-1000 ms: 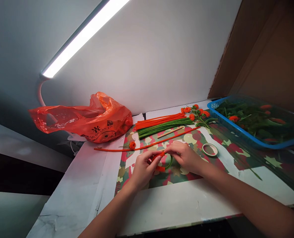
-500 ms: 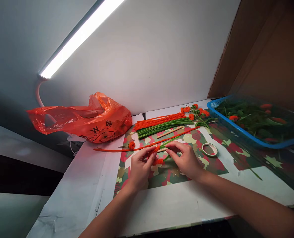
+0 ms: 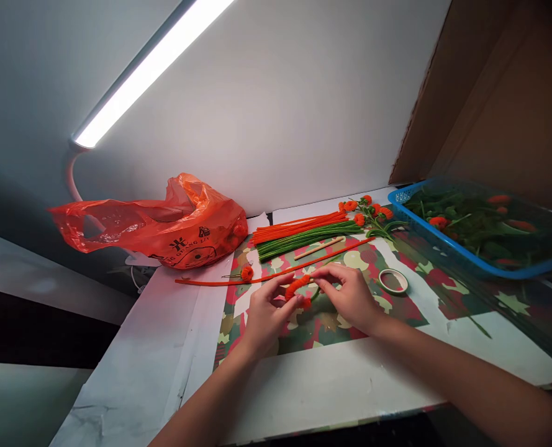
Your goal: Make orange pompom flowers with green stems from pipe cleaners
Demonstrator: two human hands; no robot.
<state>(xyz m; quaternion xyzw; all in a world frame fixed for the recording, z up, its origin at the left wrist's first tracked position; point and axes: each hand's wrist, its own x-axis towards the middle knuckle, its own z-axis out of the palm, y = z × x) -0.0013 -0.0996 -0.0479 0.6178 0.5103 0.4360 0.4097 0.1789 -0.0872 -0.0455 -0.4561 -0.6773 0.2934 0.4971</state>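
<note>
Over the patterned mat, my left hand [image 3: 269, 310] curls its thumb and fingers around a coiled orange pipe cleaner [image 3: 297, 286]. A second orange fuzzy part [image 3: 306, 303] hangs just below it, by the left thumb tip. Pinched in the fingertips of my right hand [image 3: 350, 295] is the end of a thin stick that runs into the coil; most of the stick is hidden. A green stem [image 3: 315, 293] bends down beside the right fingers. Behind both hands lies a long orange pipe cleaner [image 3: 276, 274].
Bundles of orange pipe cleaners [image 3: 298, 226] and green pipe cleaners [image 3: 308, 240] lie behind, with a wooden stick [image 3: 320, 248] and orange flowers [image 3: 359, 220]. A tape roll [image 3: 393, 282] is at right, near a blue basket [image 3: 466, 264]. A red plastic bag [image 3: 201, 230] stands left.
The left fingers have spread a little around the orange coil. The coil has turned and shows more fully, while less of the stick and green stem shows between the hands.
</note>
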